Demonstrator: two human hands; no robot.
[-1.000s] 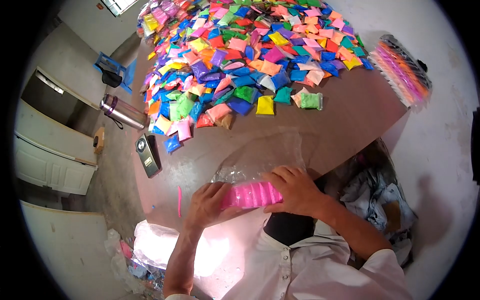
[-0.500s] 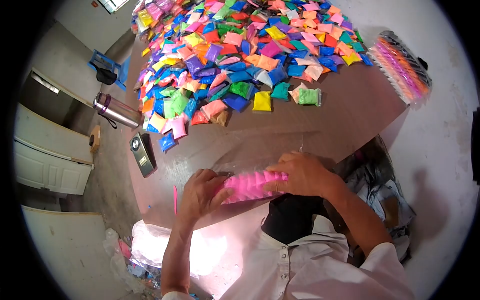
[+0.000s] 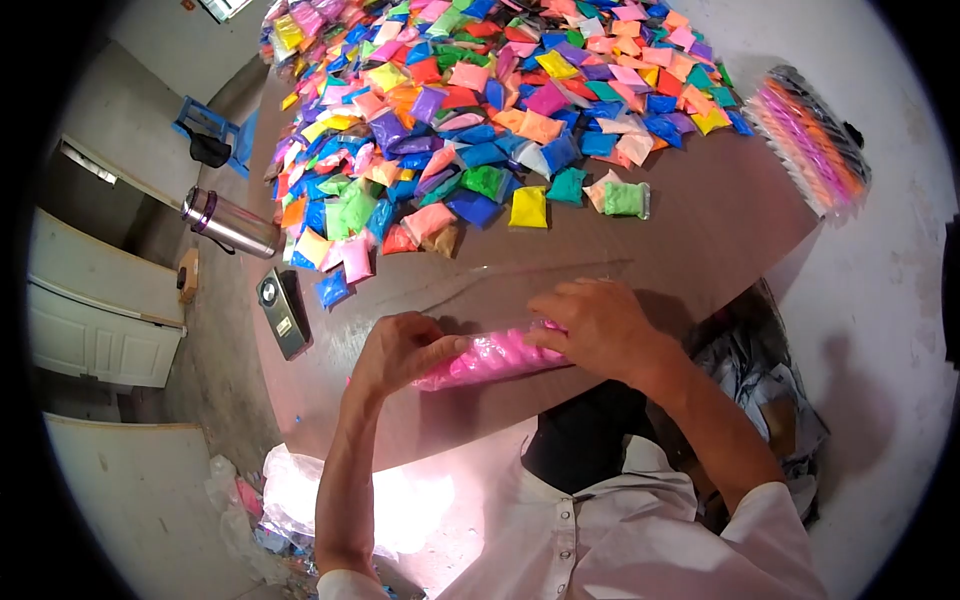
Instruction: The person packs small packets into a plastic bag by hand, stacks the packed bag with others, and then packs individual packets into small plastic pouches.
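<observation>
A long clear plastic bag of bright pink packets lies near the front edge of the table, its shiny film stretched over the row. My left hand grips its left end, thumb on top and fingers bent behind. At the other end, my right hand pinches the film between thumb and curled fingers. The fingertips of both hands are partly hidden. Beyond them spreads a big heap of small coloured packets, with a yellow packet and a light green packet at its near edge.
A black phone-like device and a steel flask are on the left side of the brown table. A bag of orange, pink and black rows lies at the right edge. Crumpled plastic fills a container below right.
Both hands have shifted the pink bag slightly forward, away from my body. Its film now lies more smoothly over the packets. The pink strip by my left wrist has become mostly hidden.
</observation>
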